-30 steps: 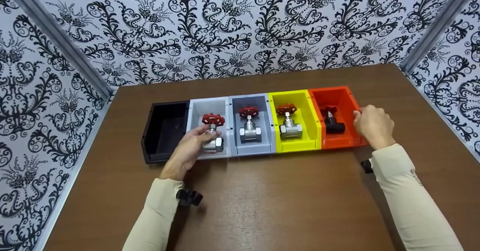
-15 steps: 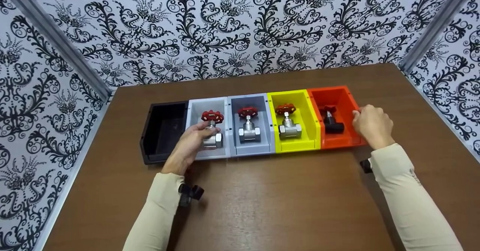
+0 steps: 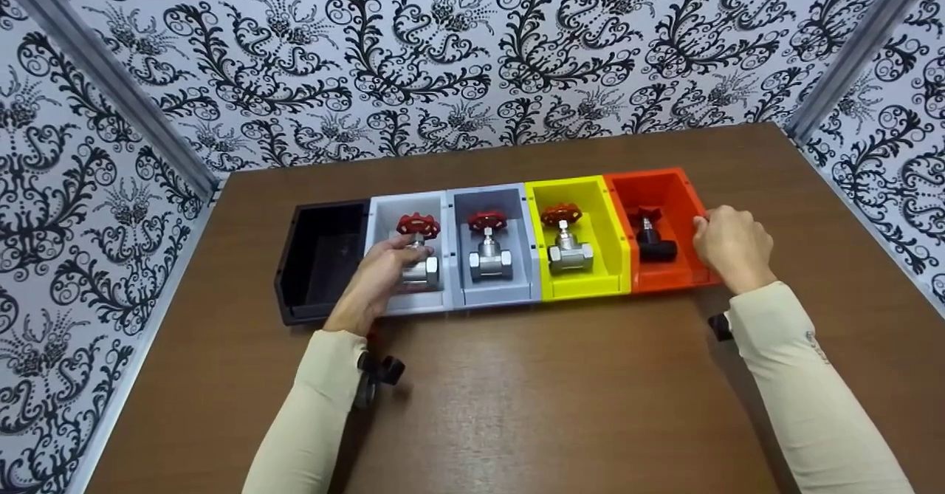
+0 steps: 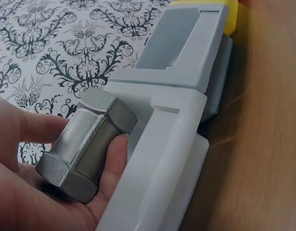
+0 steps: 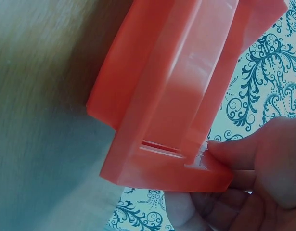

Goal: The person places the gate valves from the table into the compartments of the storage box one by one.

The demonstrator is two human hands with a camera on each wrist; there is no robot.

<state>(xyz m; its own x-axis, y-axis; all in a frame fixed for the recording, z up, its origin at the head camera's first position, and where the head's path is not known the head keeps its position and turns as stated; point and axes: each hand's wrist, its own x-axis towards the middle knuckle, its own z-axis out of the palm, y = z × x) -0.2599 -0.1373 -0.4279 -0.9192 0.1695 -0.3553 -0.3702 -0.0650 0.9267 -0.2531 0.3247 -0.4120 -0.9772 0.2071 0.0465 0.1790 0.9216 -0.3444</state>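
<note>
Nearest to me are my two beige sleeves (image 3: 299, 420), above the brown wooden table (image 3: 517, 405). Beyond the left cuff, my left hand (image 3: 375, 276) is closed around a silver valve (image 3: 428, 271) with a red handwheel (image 3: 418, 224); this valve is within the white bin (image 3: 399, 210), but I cannot tell whether it touches the floor of it. My right hand (image 3: 734, 247) pinches the right side wall of the red-orange bin (image 3: 683, 239), which contains a black-bodied valve (image 3: 655, 249). Between these bins, the grey bin (image 3: 520, 239) and the yellow bin (image 3: 609, 258) each hold one red-wheeled silver valve; the black bin (image 3: 328, 258) stands at the left end. Farthest is the wall (image 3: 421, 73), with black scroll pattern.
</note>
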